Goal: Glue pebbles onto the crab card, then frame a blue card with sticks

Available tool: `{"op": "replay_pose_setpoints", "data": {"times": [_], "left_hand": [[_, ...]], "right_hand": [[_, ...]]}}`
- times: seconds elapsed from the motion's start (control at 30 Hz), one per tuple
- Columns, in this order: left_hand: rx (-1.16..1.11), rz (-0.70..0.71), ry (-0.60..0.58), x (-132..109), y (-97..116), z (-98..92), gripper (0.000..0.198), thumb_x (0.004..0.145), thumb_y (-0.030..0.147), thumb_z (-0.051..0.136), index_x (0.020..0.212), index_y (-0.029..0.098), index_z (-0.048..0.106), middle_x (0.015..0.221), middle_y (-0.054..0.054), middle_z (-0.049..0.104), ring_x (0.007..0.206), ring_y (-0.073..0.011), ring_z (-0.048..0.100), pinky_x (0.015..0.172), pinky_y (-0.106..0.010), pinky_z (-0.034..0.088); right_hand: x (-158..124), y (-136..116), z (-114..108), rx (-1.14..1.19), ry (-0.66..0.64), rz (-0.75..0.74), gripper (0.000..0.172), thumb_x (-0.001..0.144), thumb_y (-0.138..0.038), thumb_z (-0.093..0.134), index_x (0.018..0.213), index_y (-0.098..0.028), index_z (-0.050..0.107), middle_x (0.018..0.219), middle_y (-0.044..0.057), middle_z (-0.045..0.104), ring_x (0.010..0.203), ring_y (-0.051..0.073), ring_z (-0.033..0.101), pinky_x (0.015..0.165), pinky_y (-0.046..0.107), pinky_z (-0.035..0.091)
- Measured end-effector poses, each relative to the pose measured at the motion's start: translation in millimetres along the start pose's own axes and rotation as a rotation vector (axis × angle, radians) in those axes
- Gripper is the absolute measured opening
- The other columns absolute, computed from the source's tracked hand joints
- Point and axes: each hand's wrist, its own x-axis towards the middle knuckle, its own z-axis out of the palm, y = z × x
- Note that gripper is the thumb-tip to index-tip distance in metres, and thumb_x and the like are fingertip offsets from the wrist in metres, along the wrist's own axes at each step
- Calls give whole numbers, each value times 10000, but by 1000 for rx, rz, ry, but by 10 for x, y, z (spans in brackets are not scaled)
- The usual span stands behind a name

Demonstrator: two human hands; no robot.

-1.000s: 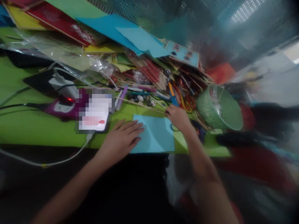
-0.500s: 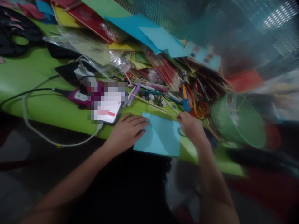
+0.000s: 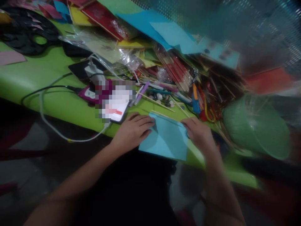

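Note:
A light blue sheet of paper (image 3: 168,138) lies at the table's front edge. My left hand (image 3: 136,127) rests flat on its left side, fingers stretched out together with the tips over the paper. Along the sheet's far edge runs a thin wooden stick (image 3: 166,116). My right hand (image 3: 198,130) pinches the right end of that stick at the paper's far right corner. A small dark ring shape, partly hidden, shows beside the right fingers; I cannot make out what it is.
A lit phone (image 3: 117,105) on a white cable stands left of the paper, by a purple power strip (image 3: 86,94). Behind lie pens, bundled sticks (image 3: 175,70), pebbles (image 3: 159,96) and coloured sheets. Scissors (image 3: 208,110) and a green basket (image 3: 256,125) are on the right.
My right hand has brought the stick nearer, down to the paper's far edge. The left hand stays on the paper. The whole view has shifted slightly.

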Motion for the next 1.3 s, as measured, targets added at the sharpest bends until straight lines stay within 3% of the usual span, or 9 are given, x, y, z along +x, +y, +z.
{"op": "replay_pose_setpoints", "data": {"times": [1.0, 1.3], "left_hand": [[47, 16, -7, -9, -2, -6, 301, 1046, 291, 533, 1293, 248, 699, 1415, -47, 697, 1277, -246, 664, 1147, -498, 432], [98, -69, -105, 55, 69, -50, 529, 1015, 271, 551, 1544, 290, 520, 1598, -56, 529, 1310, -341, 616, 1135, -571, 438]], "right_hand": [[49, -28, 27, -38, -85, -5, 310, 969, -108, 522, 1185, -202, 725, 987, 96, 696, 809, 209, 627, 675, 300, 415], [65, -66, 45, 1, -68, 51, 248, 1021, -156, 524, 1137, -209, 737, 969, 91, 714, 829, 200, 638, 713, 294, 440]]}}
